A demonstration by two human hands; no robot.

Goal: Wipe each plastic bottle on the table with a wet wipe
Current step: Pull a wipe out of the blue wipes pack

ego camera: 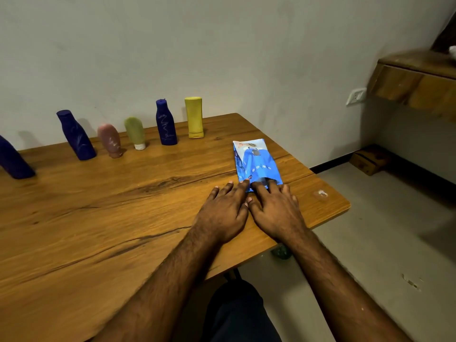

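Wooden table (123, 206), bottle row (134, 133), wipes pack (256, 164).

This looks like a plain room in a home: a bare, pale painted wall (222, 45), a wooden tabletop (98, 206) pushed against it, a wall socket (355, 96) at right, a wooden shelf (417, 80) in the upper right, a grey concrete floor (370, 243).

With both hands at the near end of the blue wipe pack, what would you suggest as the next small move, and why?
Probably draw one wipe out. The right hand's fingers already reach into the wipe pack's near end while the left hand rests on its corner, and no wipe is out yet for the yellow bottle and its neighbours.
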